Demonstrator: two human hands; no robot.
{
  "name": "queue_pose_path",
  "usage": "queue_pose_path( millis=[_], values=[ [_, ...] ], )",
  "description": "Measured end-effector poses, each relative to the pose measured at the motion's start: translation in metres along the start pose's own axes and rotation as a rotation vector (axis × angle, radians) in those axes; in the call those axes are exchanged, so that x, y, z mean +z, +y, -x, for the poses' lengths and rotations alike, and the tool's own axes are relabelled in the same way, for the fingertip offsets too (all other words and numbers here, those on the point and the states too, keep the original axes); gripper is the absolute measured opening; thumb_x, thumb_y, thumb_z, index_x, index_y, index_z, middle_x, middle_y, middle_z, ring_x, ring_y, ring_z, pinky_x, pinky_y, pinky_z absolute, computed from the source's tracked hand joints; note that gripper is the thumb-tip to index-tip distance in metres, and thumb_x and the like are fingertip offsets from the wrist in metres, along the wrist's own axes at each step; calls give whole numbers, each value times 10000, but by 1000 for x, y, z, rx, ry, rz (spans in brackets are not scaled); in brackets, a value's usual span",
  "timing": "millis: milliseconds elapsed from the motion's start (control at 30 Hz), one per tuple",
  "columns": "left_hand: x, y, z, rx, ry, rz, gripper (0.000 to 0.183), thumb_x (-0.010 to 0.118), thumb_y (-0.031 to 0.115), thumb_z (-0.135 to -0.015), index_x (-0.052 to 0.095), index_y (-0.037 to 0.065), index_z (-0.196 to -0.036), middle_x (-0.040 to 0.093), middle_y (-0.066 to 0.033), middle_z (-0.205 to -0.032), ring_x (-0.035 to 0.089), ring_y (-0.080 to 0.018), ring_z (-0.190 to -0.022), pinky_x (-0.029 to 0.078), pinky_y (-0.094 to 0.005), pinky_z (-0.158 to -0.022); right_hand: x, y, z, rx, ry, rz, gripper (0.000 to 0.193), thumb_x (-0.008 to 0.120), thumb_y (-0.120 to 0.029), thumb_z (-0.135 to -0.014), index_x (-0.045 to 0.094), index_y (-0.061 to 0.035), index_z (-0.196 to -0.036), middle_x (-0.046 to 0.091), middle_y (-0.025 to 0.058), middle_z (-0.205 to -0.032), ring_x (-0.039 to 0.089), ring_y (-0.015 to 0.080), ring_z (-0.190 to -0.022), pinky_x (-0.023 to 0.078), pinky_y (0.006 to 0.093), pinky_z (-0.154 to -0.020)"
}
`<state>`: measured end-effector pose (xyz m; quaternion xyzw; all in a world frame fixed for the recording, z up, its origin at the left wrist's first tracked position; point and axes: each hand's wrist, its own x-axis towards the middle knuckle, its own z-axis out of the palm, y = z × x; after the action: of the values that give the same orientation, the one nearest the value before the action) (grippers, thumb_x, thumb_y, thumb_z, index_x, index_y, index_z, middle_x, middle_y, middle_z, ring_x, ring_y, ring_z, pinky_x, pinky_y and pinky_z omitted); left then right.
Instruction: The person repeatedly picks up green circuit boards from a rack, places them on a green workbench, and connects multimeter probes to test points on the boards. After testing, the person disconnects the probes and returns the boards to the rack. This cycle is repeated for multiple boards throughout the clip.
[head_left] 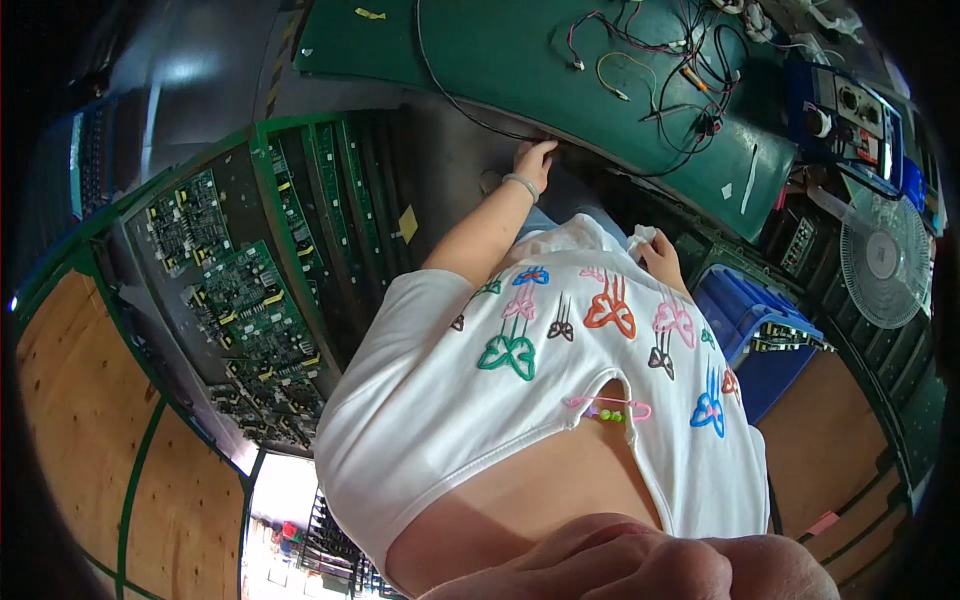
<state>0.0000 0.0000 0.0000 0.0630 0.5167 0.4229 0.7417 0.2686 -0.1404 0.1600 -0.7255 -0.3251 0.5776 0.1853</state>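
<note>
My left hand, with a band on its wrist, is at the near edge of the green-topped table. Its fingers are curled at a black cable, which runs down over the tabletop to them; the fingertips are partly hidden. Lower and to the right, my right hand is closed by the hem of my white shirt, with a bit of white cloth showing at the fingers. Tangled wires with small connectors lie on the table's right part.
Green circuit boards fill a rack at my left. A blue bin with boards at its rim stands at my right, near a grey fan. A blue instrument box with dials sits by the table's right end.
</note>
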Motion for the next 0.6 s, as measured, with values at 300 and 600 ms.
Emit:
queue_pose_path(
  millis=[300, 600],
  values=[
    [34, 24, 29, -132, 33, 451, 181, 634, -20, -855, 540, 134, -835, 611, -18, -958, 561, -173, -972, 431, -368, -967, 4, -19, -10, -58, -17, 79, 169, 592, -104, -890, 589, 6, -1017, 627, 60, -836, 571, 121, -755, 479, 293, -692],
    [36, 13, 20, -159, 34, 443, 213, 631, 0, -854, 519, 135, -975, 586, -54, -1085, 534, -228, -1088, 412, -393, -1010, -1, -31, -8, -117, 2, 200, 178, 614, -105, -870, 570, 18, -992, 597, 78, -790, 541, 133, -732, 465, 312, -676]
  ],
)
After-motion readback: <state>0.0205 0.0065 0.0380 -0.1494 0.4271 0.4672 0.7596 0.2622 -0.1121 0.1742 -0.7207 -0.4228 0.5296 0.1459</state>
